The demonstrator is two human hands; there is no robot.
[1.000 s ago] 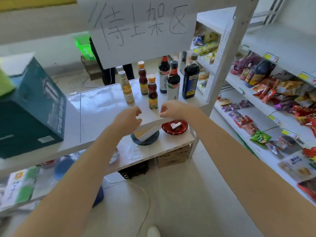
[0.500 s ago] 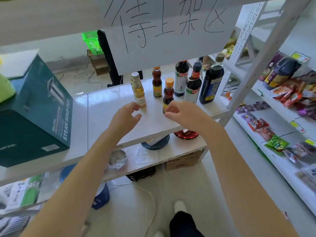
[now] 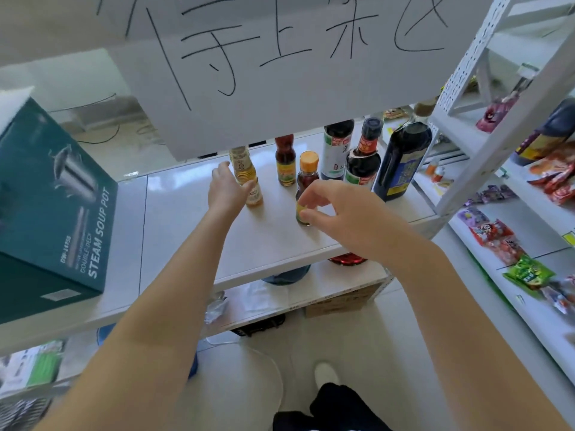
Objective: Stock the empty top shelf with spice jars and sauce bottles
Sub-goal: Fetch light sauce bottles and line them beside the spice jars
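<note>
Head view: the left hand (image 3: 227,191) curls around a pale bottle (image 3: 242,169), thumb across its front, while the right hand (image 3: 337,211) pinches the orange-capped bottle (image 3: 306,180) low at its label. Both bottles stand upright on the white shelf (image 3: 273,241), mid-depth. Behind them, toward the back right corner, stand a red bottle (image 3: 284,164) and three dark bottles (image 3: 362,163). A teal box (image 3: 53,197) sits at the left end.
</note>
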